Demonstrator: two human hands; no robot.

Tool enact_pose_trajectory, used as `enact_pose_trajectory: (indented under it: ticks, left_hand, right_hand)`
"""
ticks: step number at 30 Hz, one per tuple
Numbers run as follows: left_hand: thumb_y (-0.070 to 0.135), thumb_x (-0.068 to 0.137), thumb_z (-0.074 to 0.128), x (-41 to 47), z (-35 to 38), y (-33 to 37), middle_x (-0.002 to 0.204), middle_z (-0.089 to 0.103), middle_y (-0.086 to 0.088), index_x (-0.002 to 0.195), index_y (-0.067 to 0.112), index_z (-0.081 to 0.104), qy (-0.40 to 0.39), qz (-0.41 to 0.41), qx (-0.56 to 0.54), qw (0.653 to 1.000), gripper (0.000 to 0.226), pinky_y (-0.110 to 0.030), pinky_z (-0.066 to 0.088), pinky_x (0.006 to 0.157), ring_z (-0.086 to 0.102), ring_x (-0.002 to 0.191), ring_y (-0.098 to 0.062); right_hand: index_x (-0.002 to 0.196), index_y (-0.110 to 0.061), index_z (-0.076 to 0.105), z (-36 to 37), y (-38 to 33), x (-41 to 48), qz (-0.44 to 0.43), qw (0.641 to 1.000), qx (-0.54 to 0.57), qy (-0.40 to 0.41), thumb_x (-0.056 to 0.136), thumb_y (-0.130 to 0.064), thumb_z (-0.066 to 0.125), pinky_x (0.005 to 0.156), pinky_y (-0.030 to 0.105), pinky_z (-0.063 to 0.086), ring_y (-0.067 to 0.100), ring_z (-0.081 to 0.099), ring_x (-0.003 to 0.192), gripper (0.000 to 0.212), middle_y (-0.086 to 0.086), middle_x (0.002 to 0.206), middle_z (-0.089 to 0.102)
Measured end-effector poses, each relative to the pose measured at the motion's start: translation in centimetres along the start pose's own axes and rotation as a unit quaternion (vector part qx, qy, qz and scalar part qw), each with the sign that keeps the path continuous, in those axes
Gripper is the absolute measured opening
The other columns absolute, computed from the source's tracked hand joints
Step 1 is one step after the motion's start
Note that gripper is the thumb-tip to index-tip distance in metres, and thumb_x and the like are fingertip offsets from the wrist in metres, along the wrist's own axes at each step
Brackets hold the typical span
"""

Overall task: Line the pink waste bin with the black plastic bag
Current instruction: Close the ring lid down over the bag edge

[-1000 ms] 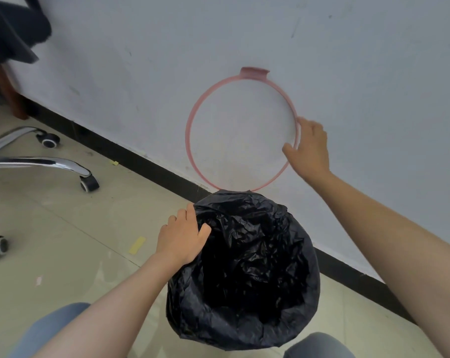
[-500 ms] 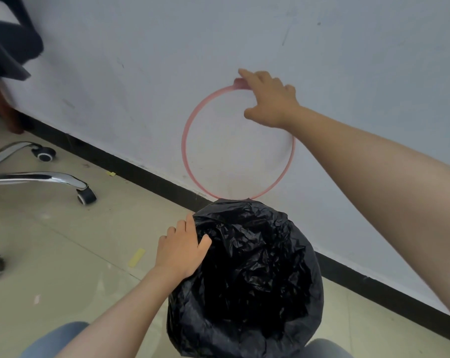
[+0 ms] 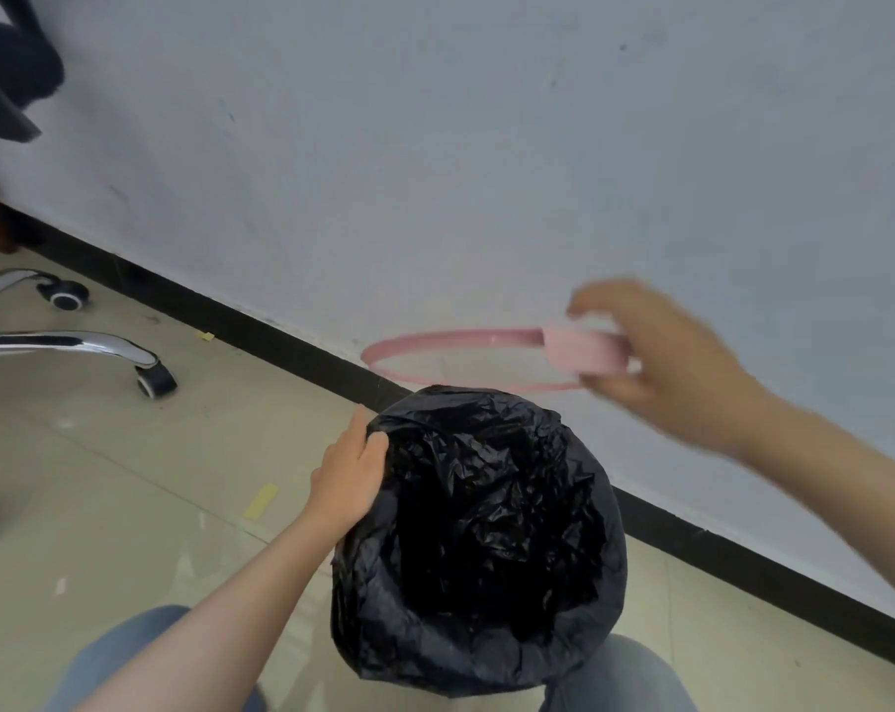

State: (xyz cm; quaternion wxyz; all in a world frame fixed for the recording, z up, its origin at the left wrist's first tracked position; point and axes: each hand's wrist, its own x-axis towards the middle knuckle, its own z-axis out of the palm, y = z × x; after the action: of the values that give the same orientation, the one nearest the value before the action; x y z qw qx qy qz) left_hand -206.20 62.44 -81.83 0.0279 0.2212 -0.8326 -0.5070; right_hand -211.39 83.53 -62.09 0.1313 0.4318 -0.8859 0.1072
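Note:
The black plastic bag (image 3: 486,537) is draped over the bin's mouth and down its sides, so the pink bin itself is hidden under it. My left hand (image 3: 348,475) presses on the bag at the bin's left rim, thumb inside the opening. A thin pink ring (image 3: 409,346), the bin's clamp hoop, hangs nearly flat in the air behind the bin, close to the wall. My right hand (image 3: 661,367), blurred by motion, grips the ring by its wider tab at the right end.
A white wall with a black skirting strip (image 3: 260,331) runs just behind the bin. A chrome office-chair base with castors (image 3: 152,380) stands on the tiled floor at the left. My knees in blue jeans (image 3: 122,655) flank the bin at the bottom.
My right hand has taken the pink ring off the wall, where it leaned upright, and swung it down to a nearly flat pose behind the bin. My left hand stayed on the bag's rim.

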Motion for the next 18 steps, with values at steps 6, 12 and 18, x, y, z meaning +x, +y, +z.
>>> enact_pose_trajectory:
  ticks: [6,12,18]
  left_hand:
    - [0.027,0.096,0.029,-0.1,-1.3,-0.9,0.146,0.036,-0.006,0.138,0.014,0.032,0.023,-0.027,-0.131,0.991,0.044,-0.032,0.027,0.106,0.034,0.133,-0.025]
    - [0.029,0.095,0.025,-0.7,-1.1,-1.1,0.148,0.034,-0.006,0.141,0.019,0.026,0.046,-0.042,-0.137,0.989,0.047,-0.041,0.029,0.111,0.035,0.132,-0.024]
    - [0.027,0.095,0.032,-2.3,-1.1,-0.7,0.143,0.039,-0.011,0.136,0.012,0.033,0.12,0.042,-0.054,0.99,0.044,-0.037,0.028,0.104,0.033,0.13,-0.025]
  right_hand:
    - [0.113,-0.032,0.054,5.4,-4.2,-10.0,0.011,0.962,0.044,-0.271,0.077,-0.041,0.06,0.079,0.026,0.038,0.015,0.056,0.09,0.038,-0.006,0.098,0.065]
    - [0.091,-0.036,0.065,10.3,-5.3,-14.0,-0.001,0.955,-0.02,-0.295,0.064,-0.062,0.061,0.068,0.01,0.045,0.0,0.059,0.07,0.037,-0.018,0.074,0.065]
    - [0.071,-0.036,0.063,12.8,-5.9,-13.3,-0.02,0.966,-0.078,-0.246,0.055,-0.067,0.067,0.052,0.008,0.043,-0.003,0.054,0.053,0.035,-0.021,0.057,0.059]
